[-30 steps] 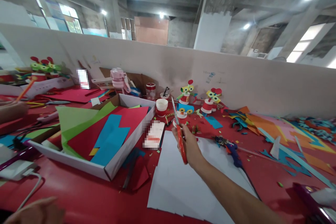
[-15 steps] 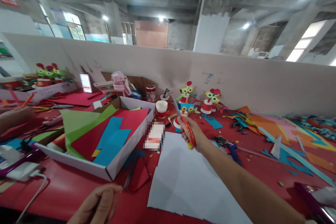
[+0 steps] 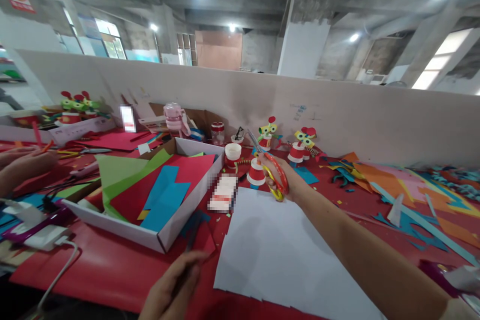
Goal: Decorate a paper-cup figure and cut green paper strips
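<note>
My right hand (image 3: pixel 290 177) is closed around scissors (image 3: pixel 279 172) with red and yellow handles, their blades pointing up and to the left. Behind the scissors stand paper-craft figures with red-and-white bodies, among them a yellow-headed one (image 3: pixel 299 146). One small red-and-white body (image 3: pixel 256 172) is just left of the scissors, partly hidden. Near the front edge, my left hand (image 3: pixel 174 285) is slightly blurred, index finger stretched out and thumb apart, with nothing visible between them. It is beside a piece of red paper (image 3: pixel 204 240) on which a dark, slim object lies. White paper (image 3: pixel 258 250) lies under my right forearm.
A white box (image 3: pixel 161 240) of coloured paper stands left of centre, beside a phone (image 3: pixel 224 192) and paper cup (image 3: pixel 233 154). Orange and blue scraps (image 3: pixel 405 185) cover the right side. Another person's hands (image 3: pixel 28 162) are at far left. A low partition (image 3: pixel 225 90) runs behind.
My left hand has moved right and slightly up, and its thumb and finger have parted. My right hand has shifted slightly right with the scissors. The view has turned a little left.
</note>
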A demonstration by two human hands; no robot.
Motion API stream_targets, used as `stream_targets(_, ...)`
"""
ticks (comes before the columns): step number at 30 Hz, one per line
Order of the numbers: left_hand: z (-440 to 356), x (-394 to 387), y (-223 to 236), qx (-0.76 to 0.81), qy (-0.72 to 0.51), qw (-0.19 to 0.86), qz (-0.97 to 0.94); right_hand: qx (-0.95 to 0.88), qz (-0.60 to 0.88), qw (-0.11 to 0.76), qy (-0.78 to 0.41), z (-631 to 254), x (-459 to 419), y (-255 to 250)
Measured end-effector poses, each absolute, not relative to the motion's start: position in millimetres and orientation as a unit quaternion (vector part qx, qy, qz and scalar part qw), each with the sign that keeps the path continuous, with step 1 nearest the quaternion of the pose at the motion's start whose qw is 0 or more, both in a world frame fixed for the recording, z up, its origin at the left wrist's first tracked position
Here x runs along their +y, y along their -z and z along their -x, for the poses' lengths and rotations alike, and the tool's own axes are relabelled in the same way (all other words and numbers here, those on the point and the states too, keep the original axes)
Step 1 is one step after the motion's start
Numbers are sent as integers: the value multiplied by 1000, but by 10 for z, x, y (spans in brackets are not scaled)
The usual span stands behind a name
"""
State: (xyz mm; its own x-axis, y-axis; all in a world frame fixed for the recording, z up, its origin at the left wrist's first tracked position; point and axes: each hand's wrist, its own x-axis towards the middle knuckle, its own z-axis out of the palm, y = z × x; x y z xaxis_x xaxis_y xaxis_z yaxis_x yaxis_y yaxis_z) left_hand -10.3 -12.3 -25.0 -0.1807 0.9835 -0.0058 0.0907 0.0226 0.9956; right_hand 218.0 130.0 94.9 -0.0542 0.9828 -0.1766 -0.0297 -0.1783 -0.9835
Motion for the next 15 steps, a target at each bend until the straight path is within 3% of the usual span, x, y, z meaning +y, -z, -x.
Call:
stream_targets(9,-1110,1381,111,579,-474,364,-555,-473,525,433,-559,-2271,1280,-925)
stream_targets(15,-1410,1904,173,591,-511,359,-511,-469,534,414,-569,-2323,1324,-950)
